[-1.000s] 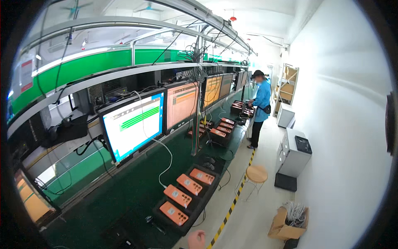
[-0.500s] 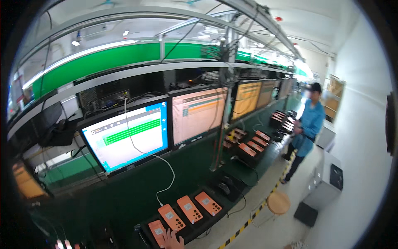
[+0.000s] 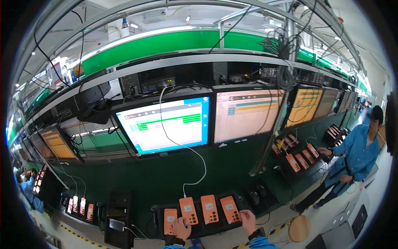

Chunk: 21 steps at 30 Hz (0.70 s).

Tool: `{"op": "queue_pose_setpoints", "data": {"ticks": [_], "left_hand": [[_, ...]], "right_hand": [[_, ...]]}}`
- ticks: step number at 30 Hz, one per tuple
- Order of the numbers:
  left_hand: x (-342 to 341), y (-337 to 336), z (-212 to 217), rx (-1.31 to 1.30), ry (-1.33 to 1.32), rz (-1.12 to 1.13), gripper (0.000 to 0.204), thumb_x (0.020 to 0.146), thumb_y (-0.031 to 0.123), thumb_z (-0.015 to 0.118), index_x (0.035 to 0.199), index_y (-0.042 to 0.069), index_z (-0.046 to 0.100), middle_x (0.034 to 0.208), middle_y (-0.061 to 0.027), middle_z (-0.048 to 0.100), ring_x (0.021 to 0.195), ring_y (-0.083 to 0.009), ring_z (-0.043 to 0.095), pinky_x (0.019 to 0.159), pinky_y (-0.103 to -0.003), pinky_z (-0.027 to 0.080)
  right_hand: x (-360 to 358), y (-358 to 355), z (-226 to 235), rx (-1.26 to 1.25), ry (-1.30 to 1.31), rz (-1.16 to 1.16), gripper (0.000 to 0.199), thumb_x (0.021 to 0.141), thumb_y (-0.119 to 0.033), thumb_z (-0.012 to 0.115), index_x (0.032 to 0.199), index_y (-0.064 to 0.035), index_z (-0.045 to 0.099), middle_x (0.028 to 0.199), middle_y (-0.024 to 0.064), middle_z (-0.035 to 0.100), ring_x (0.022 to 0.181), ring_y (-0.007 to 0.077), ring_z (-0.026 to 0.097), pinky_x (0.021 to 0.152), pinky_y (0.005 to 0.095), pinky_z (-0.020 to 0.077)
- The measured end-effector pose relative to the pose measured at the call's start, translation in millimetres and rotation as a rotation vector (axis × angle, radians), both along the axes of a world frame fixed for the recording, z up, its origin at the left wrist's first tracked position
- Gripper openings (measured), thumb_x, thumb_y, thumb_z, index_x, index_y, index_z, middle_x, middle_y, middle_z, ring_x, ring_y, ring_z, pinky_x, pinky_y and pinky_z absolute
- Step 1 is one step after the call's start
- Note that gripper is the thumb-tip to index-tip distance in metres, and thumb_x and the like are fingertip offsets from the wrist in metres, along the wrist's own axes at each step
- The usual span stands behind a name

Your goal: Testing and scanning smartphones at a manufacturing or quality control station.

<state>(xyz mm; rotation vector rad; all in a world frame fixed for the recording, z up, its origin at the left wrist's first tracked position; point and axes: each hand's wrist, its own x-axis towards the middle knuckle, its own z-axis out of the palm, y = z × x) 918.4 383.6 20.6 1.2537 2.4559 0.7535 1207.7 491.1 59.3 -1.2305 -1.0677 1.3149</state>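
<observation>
Four orange smartphones lie back side up in a row on a black tray [image 3: 195, 233] at the front of the bench. My left hand [image 3: 181, 229], with a black band at its wrist, rests with spread fingers over the lower part of the leftmost phone [image 3: 170, 216] and beside the second phone [image 3: 187, 209]. A white cable [image 3: 203, 166] plugs into the second phone's top. The third phone [image 3: 209, 207] lies untouched. At the lower right edge of the rightmost phone [image 3: 229, 208], my right hand [image 3: 248, 221] has its fingers bent together; anything between them is hidden.
Behind the tray stand a lit monitor [image 3: 166, 124] and a second monitor [image 3: 246, 112]. Black mice [image 3: 258, 194] lie right of the tray. Further left is a black holder [image 3: 118, 213]. A co-worker in blue [image 3: 356, 153] stands at the right near more phones. A round stool [image 3: 299, 228] is below.
The view has swung left and down. My right hand has come into view at the rightmost phone. The green rows on the lit screen have changed. The co-worker's arm now reaches toward the bench.
</observation>
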Motion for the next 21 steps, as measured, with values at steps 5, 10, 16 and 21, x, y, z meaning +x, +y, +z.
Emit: {"op": "queue_pose_setpoints", "data": {"ticks": [5, 10, 16, 21], "left_hand": [[-30, 73, 4, 0.353, 0.204, -0.014, 0.045, 0.074, 0.027, 0.063, 0.110, 0.004, 0.050, 0.111, -0.0143, 0.052, 0.110, -0.0338, 0.046, 0.088, -0.051, 0.036], [-45, 133, 3, 0.115, 0.124, 0.054, 0.039, 0.079, 0.034, 0.057, 0.104, 0.003, 0.059, 0.107, -0.0148, 0.058, 0.103, -0.0324, 0.053, 0.087, -0.049, 0.036], [-42, 160, -7, -0.097, 0.243, 0.015, 0.040, 0.093, 0.034, 0.039, 0.077, 0.009, 0.066, 0.077, -0.0135, 0.066, 0.075, -0.0327, 0.064, 0.073, -0.049, 0.042], [-45, 166, -9, -0.027, 0.163, 0.158, 0.039, 0.095, 0.034, 0.039, 0.074, 0.009, 0.060, 0.066, -0.0141, 0.064, 0.061, -0.0329, 0.063, 0.065, -0.047, 0.041]], "right_hand": [[-62, 36, -24, 0.334, -0.638, 0.190, 0.042, 0.080, -0.021, 0.068, 0.112, 0.0012, 0.053, 0.101, 0.0147, 0.060, 0.094, 0.0263, 0.057, 0.077, 0.0358, 0.0462], [-106, 44, -39, 0.370, -1.123, 0.390, 0.073, 0.078, -0.037, 0.066, 0.134, -0.0001, 0.037, 0.141, 0.0250, 0.033, 0.132, 0.0439, 0.025, 0.106, 0.0525, 0.0199], [-104, 44, -44, 0.377, -1.189, 0.391, 0.072, 0.086, -0.049, 0.051, 0.139, -0.0028, 0.032, 0.147, 0.0206, 0.025, 0.138, 0.0413, 0.012, 0.113, 0.0503, 0.0063], [-119, 45, -23, 0.463, -1.232, 0.291, 0.056, 0.087, -0.041, 0.055, 0.131, -0.0077, 0.045, 0.137, 0.0174, 0.042, 0.129, 0.0383, 0.033, 0.107, 0.0488, 0.0259]]}}
